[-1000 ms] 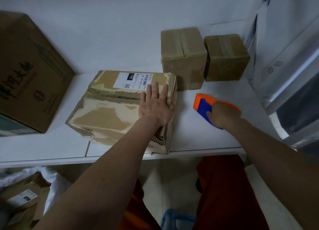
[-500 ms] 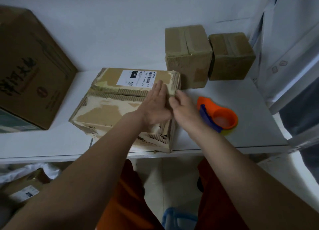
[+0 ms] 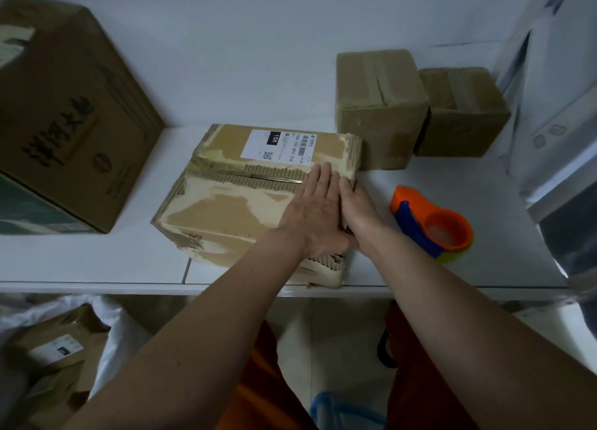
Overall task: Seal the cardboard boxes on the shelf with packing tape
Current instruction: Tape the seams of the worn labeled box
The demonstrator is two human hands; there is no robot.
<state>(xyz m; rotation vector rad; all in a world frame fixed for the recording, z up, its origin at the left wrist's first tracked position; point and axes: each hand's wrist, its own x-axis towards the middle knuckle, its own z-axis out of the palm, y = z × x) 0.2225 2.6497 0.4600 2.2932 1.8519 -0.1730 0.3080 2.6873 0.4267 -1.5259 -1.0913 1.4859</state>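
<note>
A worn cardboard box (image 3: 232, 200) with a white shipping label lies on the white shelf (image 3: 97, 261), its two top flaps meeting along a ragged seam. My left hand (image 3: 315, 210) lies flat on the box's right end, fingers together over the seam. My right hand (image 3: 355, 207) presses against the box's right edge, beside the left hand. An orange and blue tape dispenser (image 3: 433, 223) sits on the shelf to the right of the box, held by neither hand.
Two small brown boxes (image 3: 381, 106) (image 3: 462, 113) stand at the back right against the wall. A large printed carton (image 3: 71, 113) fills the left of the shelf. Below the shelf, at left, lies a white bag with parcels (image 3: 58, 349).
My right hand let go of the tape dispenser, which now rests on the shelf, and moved left to the box's right edge. My left hand stayed on the box top.
</note>
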